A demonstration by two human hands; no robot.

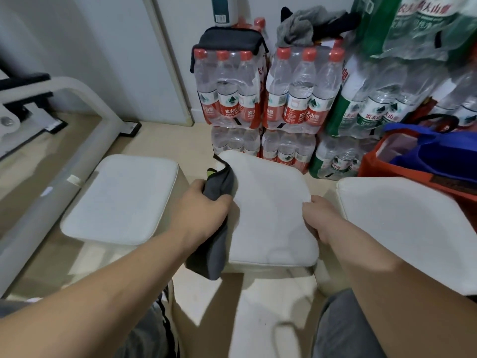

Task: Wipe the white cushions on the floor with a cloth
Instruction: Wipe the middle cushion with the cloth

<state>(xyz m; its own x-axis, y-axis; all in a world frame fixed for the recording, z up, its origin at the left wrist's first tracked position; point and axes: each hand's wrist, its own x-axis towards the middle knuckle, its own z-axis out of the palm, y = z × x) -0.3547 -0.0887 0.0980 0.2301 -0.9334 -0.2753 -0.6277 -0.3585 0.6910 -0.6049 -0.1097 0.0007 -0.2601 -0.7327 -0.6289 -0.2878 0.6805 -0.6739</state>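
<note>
Middle cushion [268, 202] lies between both hands, flanked by two others. Left hand [204, 205]: fingers curled round grey cloth [216, 244] at its left edge; cushion top extends rightward. Right hand [322, 218]: fingers pinch its right edge. Left hand judged placed to wipe.

Nongfu Spring branding on the water packs beyond both hands

Straight beyond the left hand [204, 210], the red-labelled bottle pack [228, 104] carries 农夫山泉 in white, with small Latin letters reading roughly "NONGFU SPRING" beneath. The second red-labelled pack [302, 109], beyond and between the hands, shows the same characters. Beyond the right hand [322, 218], the green-labelled pack [374, 115] bears 农夫山泉 on its bottle labels. The upper green pack [423, 11], far above that hand, repeats them larger on its wrapping.
</note>
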